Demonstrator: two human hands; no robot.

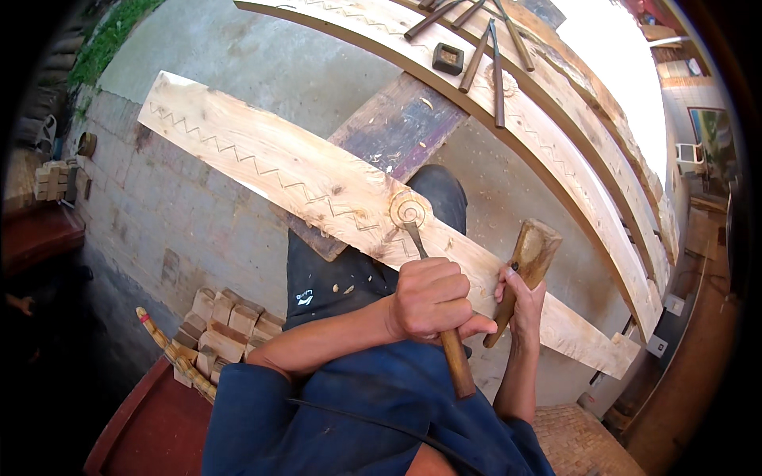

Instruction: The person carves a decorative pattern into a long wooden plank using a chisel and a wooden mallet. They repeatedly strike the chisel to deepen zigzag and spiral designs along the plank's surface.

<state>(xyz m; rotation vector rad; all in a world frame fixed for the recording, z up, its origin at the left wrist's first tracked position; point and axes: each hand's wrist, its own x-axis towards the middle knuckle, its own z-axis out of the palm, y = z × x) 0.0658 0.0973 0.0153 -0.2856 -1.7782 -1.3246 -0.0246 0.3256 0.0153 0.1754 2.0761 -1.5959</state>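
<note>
A long pale plank lies slantwise across my lap. A zigzag line is cut along it, and a carved spiral sits near its middle. My left hand is wrapped round the wooden handle of a chisel, whose metal blade slants up to the spiral's lower edge. Just to the right, my right hand is closed round the handle of a wooden mallet. The mallet's blocky head is above the plank, apart from the chisel.
A dark board passes under the plank. Beyond it, a carved curved beam bears several chisels and a small dark square box. Several wood blocks and a curved yellowish stick lie on a red surface at lower left.
</note>
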